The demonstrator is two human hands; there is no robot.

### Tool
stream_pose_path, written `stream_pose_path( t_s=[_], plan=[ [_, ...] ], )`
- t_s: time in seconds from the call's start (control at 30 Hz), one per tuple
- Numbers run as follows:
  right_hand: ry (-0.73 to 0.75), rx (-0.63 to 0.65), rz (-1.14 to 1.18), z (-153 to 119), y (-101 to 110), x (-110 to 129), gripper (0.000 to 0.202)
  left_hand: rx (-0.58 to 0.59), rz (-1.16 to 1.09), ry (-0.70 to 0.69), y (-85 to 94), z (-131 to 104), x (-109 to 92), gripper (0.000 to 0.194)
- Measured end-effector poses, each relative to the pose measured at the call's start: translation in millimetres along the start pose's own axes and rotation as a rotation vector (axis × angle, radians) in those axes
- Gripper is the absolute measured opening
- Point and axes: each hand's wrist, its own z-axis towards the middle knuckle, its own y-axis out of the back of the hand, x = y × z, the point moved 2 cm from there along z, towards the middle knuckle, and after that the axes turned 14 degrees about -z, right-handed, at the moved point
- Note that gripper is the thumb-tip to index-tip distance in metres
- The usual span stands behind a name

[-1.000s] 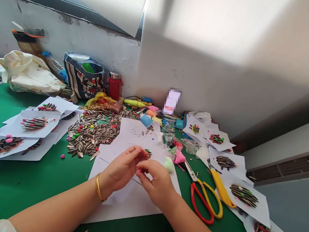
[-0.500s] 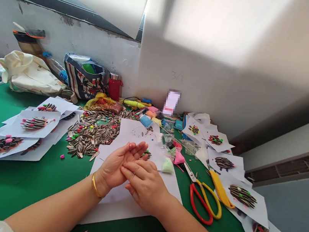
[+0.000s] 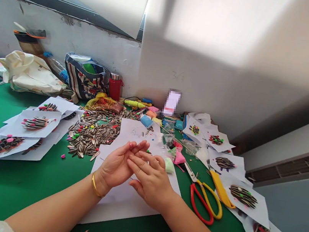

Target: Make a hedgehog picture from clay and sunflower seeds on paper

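My left hand (image 3: 120, 163) is held palm up over white paper (image 3: 126, 206), its fingers stretched out, a gold bangle at the wrist. Across its palm and fingers rest the straightened fingers of my right hand (image 3: 153, 176). Whatever may lie between the two palms is hidden. A small pink spot shows by my left thumb tip, too small to name. Beyond the hands, a sheet with a drawn outline (image 3: 137, 130) carries a few seeds. A heap of striped sunflower seeds (image 3: 90, 137) lies to the left, with small coloured clay balls among them.
Scissors (image 3: 202, 200) with red and yellow handles and a yellow cutter (image 3: 221, 190) lie right. Clay packs (image 3: 146, 121) sit behind. Sheets with seed hedgehogs (image 3: 35, 123) lie left, others (image 3: 243, 195) right. A striped bag (image 3: 86, 78) and red flask (image 3: 114, 88) stand by the wall.
My right hand has shifted slightly up, its fingers more raised and spread over the left palm. My left hand stays nearly in place.
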Motion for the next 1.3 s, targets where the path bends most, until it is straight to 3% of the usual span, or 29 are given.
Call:
stream_pose_path(
  t_s=[0.17, 0.33, 0.5, 0.63, 0.8, 0.97, 1.1, 1.3],
  plan=[
    [0.119, -0.001, 0.094, 1, 2, 1, 0.04, -0.01, -0.055, 0.006, 3.4, 1, 0, 0.016],
    [0.035, 0.012, 0.056, 0, 2, -2, 0.04, 0.015, -0.059, 0.022, 4.2, 1, 1, 0.017],
    [0.122, 0.034, 0.087, 1, 3, 1, 0.045, -0.034, -0.047, 0.019, 2.0, 0, 2, 0.015],
    [0.039, 0.009, 0.084, 2, 7, -3, 0.038, 0.027, -0.043, 0.032, 1.3, 0, 1, 0.016],
    [0.138, 0.012, 0.131, 3, 8, -1, 0.036, -0.025, -0.038, 0.044, 4.9, 1, 4, 0.014],
    [0.015, -0.078, 0.125, 2, 7, -6, 0.026, 0.03, -0.067, 0.044, 0.7, 0, 6, 0.016],
    [-0.041, -0.124, 0.135, 1, 1, -6, 0.029, 0.05, -0.027, 0.043, 0.4, -2, 10, 0.018],
    [-0.101, -0.201, 0.165, 1, 4, -7, 0.009, 0.104, 0.061, 0.048, 2.3, -7, 12, 0.015]
  ],
)
